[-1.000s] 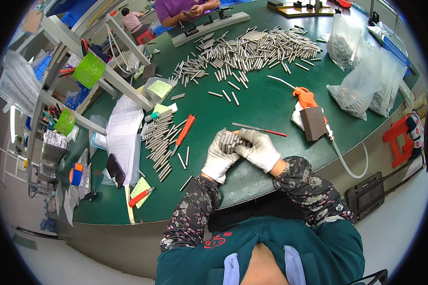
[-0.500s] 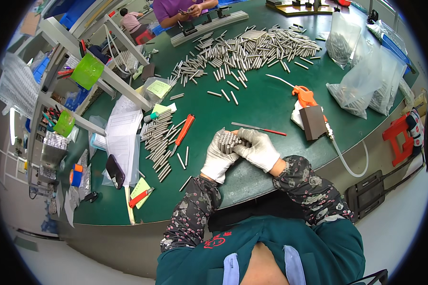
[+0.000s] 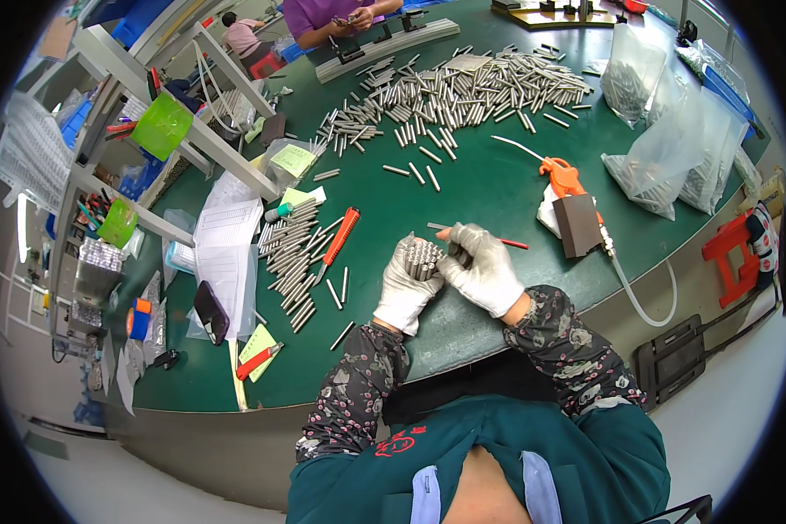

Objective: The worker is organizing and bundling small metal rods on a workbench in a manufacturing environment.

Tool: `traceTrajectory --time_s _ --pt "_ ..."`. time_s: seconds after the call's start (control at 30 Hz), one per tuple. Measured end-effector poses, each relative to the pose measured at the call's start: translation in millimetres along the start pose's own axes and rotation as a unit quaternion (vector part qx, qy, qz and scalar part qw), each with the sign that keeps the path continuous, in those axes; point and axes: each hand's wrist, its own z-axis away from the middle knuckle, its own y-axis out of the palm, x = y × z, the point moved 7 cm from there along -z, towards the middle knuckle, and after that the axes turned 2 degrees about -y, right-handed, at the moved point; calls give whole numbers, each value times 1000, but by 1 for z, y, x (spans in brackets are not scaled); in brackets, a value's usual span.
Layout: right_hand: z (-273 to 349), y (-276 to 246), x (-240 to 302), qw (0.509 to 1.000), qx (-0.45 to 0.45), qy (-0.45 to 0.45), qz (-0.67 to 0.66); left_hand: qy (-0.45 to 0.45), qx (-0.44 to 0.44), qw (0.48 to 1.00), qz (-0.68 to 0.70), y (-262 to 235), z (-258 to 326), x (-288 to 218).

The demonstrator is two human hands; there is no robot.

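1. A tight bundle of short grey metal rods (image 3: 423, 258) stands on end above the near part of the round green table (image 3: 463, 188), its cut ends facing up toward the camera.
2. The left hand (image 3: 408, 288), in a white knit glove, is wrapped around the bundle from the left and below; the fingers are curled closed on it, so the rods sit inside the grip with only their tops showing.
3. The right hand (image 3: 483, 266), also in a white glove, presses against the bundle's right side, fingers bent toward the rod ends; whether it pinches a single rod cannot be told.
4. Just beyond the bundle, a thin red stick (image 3: 498, 240) lies on the table, partly hidden by the right hand.
5. Left of the bundle, a red-handled utility knife (image 3: 339, 240) lies slanted, with loose rods near it and a stacked row of grey rods (image 3: 290, 262) farther left.
6. Right of the bundle stands a dark brown block (image 3: 578, 225), and behind it an orange air blow gun (image 3: 564, 177) with a clear hose.
7. Far beyond the bundle, a wide heap of loose metal rods (image 3: 463, 87) covers the table's far side.
8. To the far right of the bundle sit clear plastic bags of rods (image 3: 672, 148).
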Motion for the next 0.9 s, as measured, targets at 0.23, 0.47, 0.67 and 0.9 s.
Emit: traceTrajectory --time_s 0.23,0.47,0.67,0.9 --pt "-1 -3 24 988 -30 -148 45 33 6 996 -82 -6 2 3" --pt "-8 6 42 965 59 -197 163 2 22 1000 18 -4 3 10" --pt "-10 20 57 886 130 -257 364 35 39 999 -7 -2 0 8" --pt "-16 11 64 886 122 -249 372 11 20 999 42 1 -1 6"
